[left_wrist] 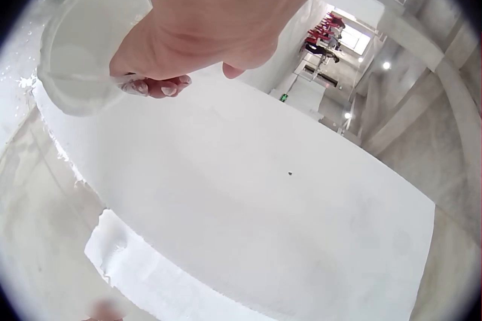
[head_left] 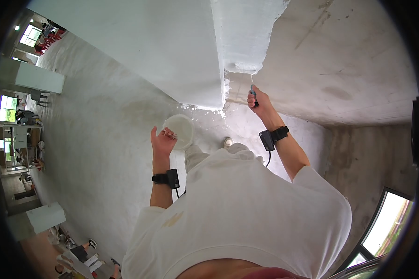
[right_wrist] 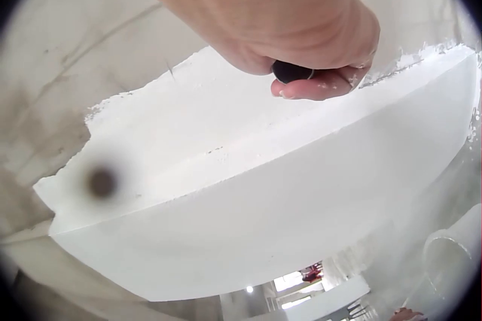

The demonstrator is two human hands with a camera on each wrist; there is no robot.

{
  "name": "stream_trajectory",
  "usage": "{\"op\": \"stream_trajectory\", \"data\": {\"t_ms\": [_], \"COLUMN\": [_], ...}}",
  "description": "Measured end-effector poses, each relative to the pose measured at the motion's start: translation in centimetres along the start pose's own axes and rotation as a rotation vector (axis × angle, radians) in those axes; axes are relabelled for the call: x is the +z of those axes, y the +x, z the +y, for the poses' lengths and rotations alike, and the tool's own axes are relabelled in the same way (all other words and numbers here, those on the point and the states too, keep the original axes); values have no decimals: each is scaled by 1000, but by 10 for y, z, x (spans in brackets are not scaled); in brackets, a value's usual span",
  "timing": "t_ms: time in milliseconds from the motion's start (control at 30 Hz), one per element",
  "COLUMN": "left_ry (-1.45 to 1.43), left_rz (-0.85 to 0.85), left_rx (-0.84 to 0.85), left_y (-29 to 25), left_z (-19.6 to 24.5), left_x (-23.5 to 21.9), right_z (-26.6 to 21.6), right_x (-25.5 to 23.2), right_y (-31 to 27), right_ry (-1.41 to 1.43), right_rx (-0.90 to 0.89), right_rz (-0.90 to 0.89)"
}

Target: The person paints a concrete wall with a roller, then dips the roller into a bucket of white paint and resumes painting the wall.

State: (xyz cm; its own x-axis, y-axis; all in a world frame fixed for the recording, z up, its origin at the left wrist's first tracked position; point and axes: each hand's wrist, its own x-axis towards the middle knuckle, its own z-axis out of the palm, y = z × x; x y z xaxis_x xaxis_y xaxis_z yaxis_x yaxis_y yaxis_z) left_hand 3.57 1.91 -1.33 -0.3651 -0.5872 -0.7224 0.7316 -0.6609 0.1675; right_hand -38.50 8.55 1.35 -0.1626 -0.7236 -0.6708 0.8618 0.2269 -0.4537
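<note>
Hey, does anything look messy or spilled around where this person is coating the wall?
Yes. White splatter speckles the grey floor along the foot of the wall, close to the white bucket that the left hand grips. The coat's edge above the right hand is ragged beside bare concrete.

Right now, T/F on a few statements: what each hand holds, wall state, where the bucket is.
1. The right hand grips a dark tool handle against the wall. True.
2. The left hand hangs with nothing in it. False: it holds the white bucket by a thin handle.
3. The wall is coated white all over. False: the white coated area ends at a ragged edge, with a bare grey patch of wall beside it.
4. The bucket stands on the floor. False: it is held up off the floor.
5. Each wrist wears a black strap with a camera, as on the right wrist. True.
</note>
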Motion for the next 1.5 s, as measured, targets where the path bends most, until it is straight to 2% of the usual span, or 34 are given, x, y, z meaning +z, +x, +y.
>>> {"op": "stream_trajectory", "data": {"t_ms": [67, 200, 267, 400, 533, 633, 700, 800, 967, 1033, 1100, 1367, 1500], "left_ry": [18, 21, -10, -30, -51, -36, -58, -39, -55, -64, -70, -32, -60], "left_rz": [-69, -22, 47, -5, 8, -18, -81, -12, 7, 4, -112, -55, -73], "left_rx": [-5, 10, 24, 15, 43, 21, -10, -11, 6, 26, -22, 14, 4], "left_y": [1, 0, -4, -3, -4, -2, -6, -5, -3, -3, -2, -11, -10], "left_z": [-1, -5, -10, -10, -10, -10, -11, -20, -13, -10, -9, -12, -18], "left_x": [-3, 6, 9, -2, -10, -14, -12, -14, -12, -14, -18, -12, -12], "right_z": [3, 9, 14, 29, 38, 39, 31, 33, 27, 24, 25, 34, 31], "right_x": [8, 26, 20, 11, 14, 12, 12, 3, 23, 32, 31, 28, 17], "right_y": [-1, 9, 27, 64, 77, 76, 67, 47, 24, 25, 30, 70, 59], "right_ry": [-20, -63, -65, -46, -42, 33, 23, -2, -26, -7, 0, 70, 59], "right_rx": [2, 22, 41, 69, 134, 136, 148, 131, 71, 83, 96, 184, 174], "right_rz": [-2, 56, 43, 23, 44, 104, 72, 73, 31, 17, 26, 88, 75]}}
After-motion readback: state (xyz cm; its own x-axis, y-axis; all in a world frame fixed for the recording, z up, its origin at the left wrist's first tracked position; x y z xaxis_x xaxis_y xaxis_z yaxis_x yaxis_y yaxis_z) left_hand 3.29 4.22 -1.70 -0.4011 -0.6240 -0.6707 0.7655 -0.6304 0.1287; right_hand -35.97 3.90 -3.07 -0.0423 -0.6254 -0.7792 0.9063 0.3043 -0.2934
